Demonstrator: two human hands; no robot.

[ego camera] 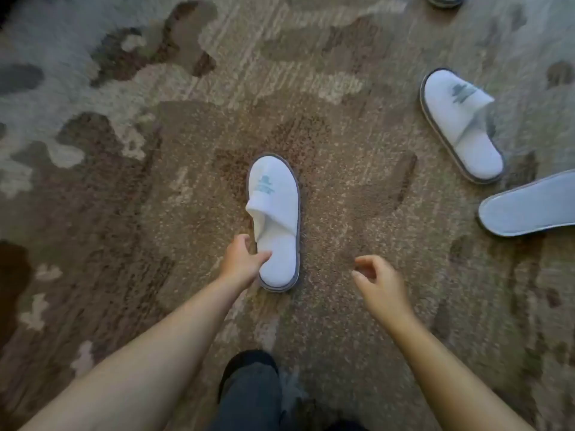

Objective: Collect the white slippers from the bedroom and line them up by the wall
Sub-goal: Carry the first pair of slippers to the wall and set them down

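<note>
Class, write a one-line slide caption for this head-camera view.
Left hand grips the heel of a white slipper on patterned carpet; right hand hovers empty.

A patterned carpet [326, 126] fills nearly the whole view, its pile looking short and speckled. Irregular blotches cover it: pale grey-blue patches spread toward ten and eleven o'clock, dark brown ones sit at nine o'clock and along the left edge, and a broad tan-brown field occupies the centre. Faint lighter streaks run diagonally through the weave toward twelve and one o'clock. At two and three o'clock the tones turn grey-green with small dark spots. At six o'clock, at the bottom edge, a dark trouser leg [252, 399] hangs above a black shoe [245, 360] whose rounded toe rests on the carpet.
</note>
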